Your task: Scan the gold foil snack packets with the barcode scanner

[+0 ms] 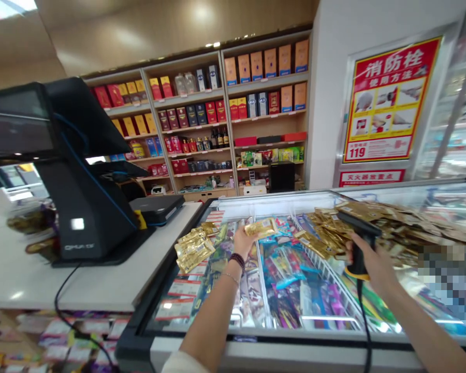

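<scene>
My left hand (244, 243) is closed on one end of a gold foil packet (262, 228), held over the freezer's glass top. A black barcode scanner (360, 238) with a yellow trim is gripped in my right hand (375, 264), its head turned toward the left. From its handle a dark cable hangs down over the freezer's front edge. Left of my left hand lies a small pile of gold packets (194, 248). A far larger heap of gold packets (396, 228) spreads behind and to the right of the scanner.
Under the glass of the chest freezer (241, 346), wire dividers separate colourful wrapped goods. On the left, a dark checkout terminal (89, 207) and a flat black device (159, 207) stand on a white counter (15, 280). Shelves of boxes (194, 116) line the back, beside a red poster (392, 103).
</scene>
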